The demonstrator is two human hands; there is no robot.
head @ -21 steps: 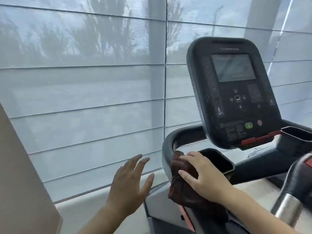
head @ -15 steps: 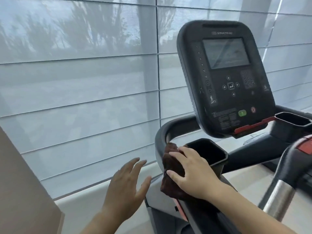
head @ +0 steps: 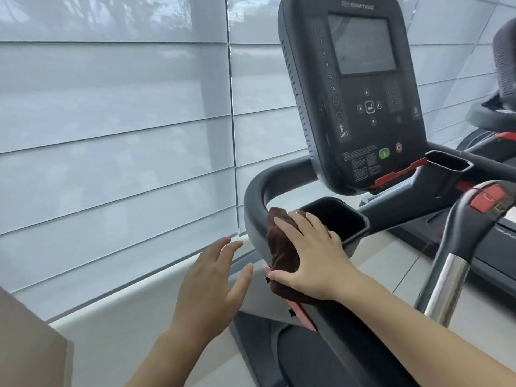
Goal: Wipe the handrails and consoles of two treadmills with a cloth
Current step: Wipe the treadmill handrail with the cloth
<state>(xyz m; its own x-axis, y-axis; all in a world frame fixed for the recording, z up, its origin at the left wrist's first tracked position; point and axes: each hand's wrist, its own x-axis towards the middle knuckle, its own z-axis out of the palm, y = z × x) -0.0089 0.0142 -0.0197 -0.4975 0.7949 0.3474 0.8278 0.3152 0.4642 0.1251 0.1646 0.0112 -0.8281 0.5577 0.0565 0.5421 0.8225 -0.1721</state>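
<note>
Cloth (head: 282, 255), dark brown and bunched, lies draped over the left handrail (head: 255, 199) of the near treadmill, just where the rail bends toward the console. At far left, pale window blinds (head: 111, 135) fill the background above a light sill (head: 139, 303). My left hand (head: 212, 280) hovers beside the rail, fingers spread and slack, grasping nothing and touching neither rail nor cloth. My right hand (head: 310, 258) presses flat on the cloth, fingers extended along it and thumb hooked round its near edge, pinning it against the rail rather than clenching it. Just right of that hand sits a black cup holder (head: 335, 216). Above stands the console (head: 357, 88), its screen dark, a green button (head: 384, 153) and a red button (head: 398, 147) near its lower edge. Farther right, a centre grip with a chrome band (head: 446, 280) rises in the foreground, and a second treadmill (head: 497, 115) shows partly at the far right edge.

Step in hand, as I judge it: wiping the left handrail of the first machine. The next move calls for sliding the cloth along the bend under steady palm pressure, then lifting it to the console face, with care not to press the buttons.
</note>
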